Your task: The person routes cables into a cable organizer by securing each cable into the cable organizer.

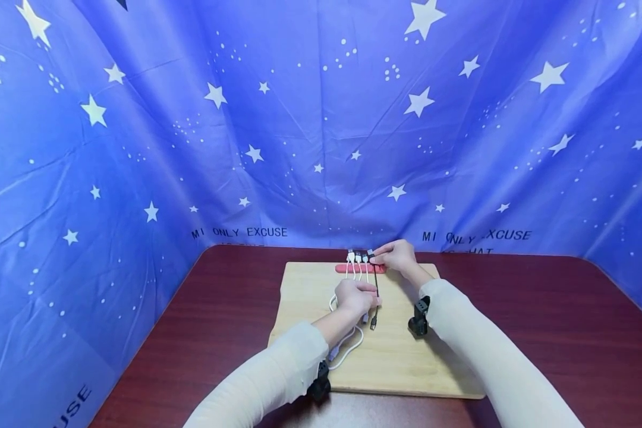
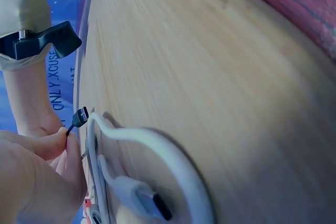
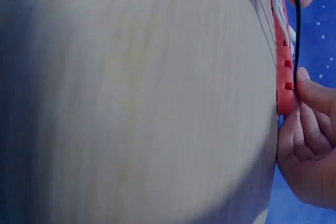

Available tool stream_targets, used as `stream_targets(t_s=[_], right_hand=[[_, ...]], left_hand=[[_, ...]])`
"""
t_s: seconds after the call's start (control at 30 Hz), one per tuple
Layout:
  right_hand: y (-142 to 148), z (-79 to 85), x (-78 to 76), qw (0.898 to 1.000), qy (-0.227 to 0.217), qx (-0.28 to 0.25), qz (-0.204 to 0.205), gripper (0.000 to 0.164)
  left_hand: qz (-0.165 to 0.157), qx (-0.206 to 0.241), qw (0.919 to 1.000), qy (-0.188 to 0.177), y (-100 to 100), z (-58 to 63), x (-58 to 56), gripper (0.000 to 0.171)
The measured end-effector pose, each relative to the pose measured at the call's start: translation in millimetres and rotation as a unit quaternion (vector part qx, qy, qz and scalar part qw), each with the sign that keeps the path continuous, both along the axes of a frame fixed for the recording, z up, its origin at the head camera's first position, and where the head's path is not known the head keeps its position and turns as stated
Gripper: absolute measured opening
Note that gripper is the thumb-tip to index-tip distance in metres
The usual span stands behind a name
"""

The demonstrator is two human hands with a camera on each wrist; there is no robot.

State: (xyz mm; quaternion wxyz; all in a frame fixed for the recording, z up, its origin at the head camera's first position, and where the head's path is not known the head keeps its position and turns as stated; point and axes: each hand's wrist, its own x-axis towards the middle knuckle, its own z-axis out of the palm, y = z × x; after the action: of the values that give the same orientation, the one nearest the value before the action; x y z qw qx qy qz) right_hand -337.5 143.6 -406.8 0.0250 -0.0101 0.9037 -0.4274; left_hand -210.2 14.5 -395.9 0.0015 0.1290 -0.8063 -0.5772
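Note:
A thin black USB cable [image 1: 376,279] is stretched between the two hands, across a red cable holder [image 1: 342,268] with slots. My left hand [image 1: 355,297] pinches it between thumb and fingers just short of its small metal-tipped connector [image 2: 80,116], which sticks out past the fingertips. At the far end, my right hand [image 1: 399,257] pinches the cable beside the holder's right end; the fingers partly hide the plug there. In the right wrist view, the cable [image 3: 297,24] runs taut alongside open slots in the holder. White cables [image 1: 346,270] cross the holder to the left.
A pale wooden board [image 1: 406,371] lies on the dark red table [image 1: 540,333] under everything. Loose white cable loops [image 1: 361,339] lie on it near the left forearm, one ending in a connector [image 2: 139,198]. A blue star-patterned curtain [image 1: 321,119] stands behind the table.

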Motion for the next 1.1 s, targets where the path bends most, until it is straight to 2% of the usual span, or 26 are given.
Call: stream_targets(t_s=[0.1, 0.23, 0.4, 0.57, 0.67, 0.8, 0.93, 1.1], right_hand=[[-3, -0.5, 1.8, 0.999, 0.011, 0.038, -0.005, 0.028], [-6, 0.0, 3.2, 0.998, 0.02, 0.064, -0.011, 0.026], [-9, -2.3, 4.2, 0.997, 0.016, 0.069, -0.021, 0.022], [-18, 2.8, 6.0, 0.995, 0.01, 0.089, -0.043, 0.019], [-28, 9.3, 5.2, 0.992, 0.015, 0.111, -0.058, 0.015], [-38, 12.9, 4.9, 0.99, 0.026, 0.122, -0.066, 0.013], [-33, 7.1, 9.1, 0.991, 0.033, 0.122, -0.046, 0.019], [-20, 3.1, 12.3, 0.994, 0.04, 0.104, -0.005, 0.027]], left_hand=[[0.0, -0.012, 0.9999, -0.004, -1, -1.8, 0.6, 0.021], [-0.01, -0.021, 0.9996, 0.015, -2, -5.3, 2.4, 0.021], [-0.029, -0.082, 0.995, 0.05, -3, -7.8, 5.0, 0.019], [-0.056, -0.168, 0.9812, 0.077, -7, -4.0, 2.3, 0.018], [-0.067, -0.218, 0.9683, 0.101, -10, 0.1, -3.0, 0.017], [-0.072, -0.257, 0.9575, 0.11, -11, 3.5, -8.2, 0.018], [-0.086, -0.248, 0.9605, 0.092, -11, 3.2, -5.3, 0.019], [-0.106, -0.231, 0.9626, 0.094, -15, 5.1, -1.1, 0.012]])
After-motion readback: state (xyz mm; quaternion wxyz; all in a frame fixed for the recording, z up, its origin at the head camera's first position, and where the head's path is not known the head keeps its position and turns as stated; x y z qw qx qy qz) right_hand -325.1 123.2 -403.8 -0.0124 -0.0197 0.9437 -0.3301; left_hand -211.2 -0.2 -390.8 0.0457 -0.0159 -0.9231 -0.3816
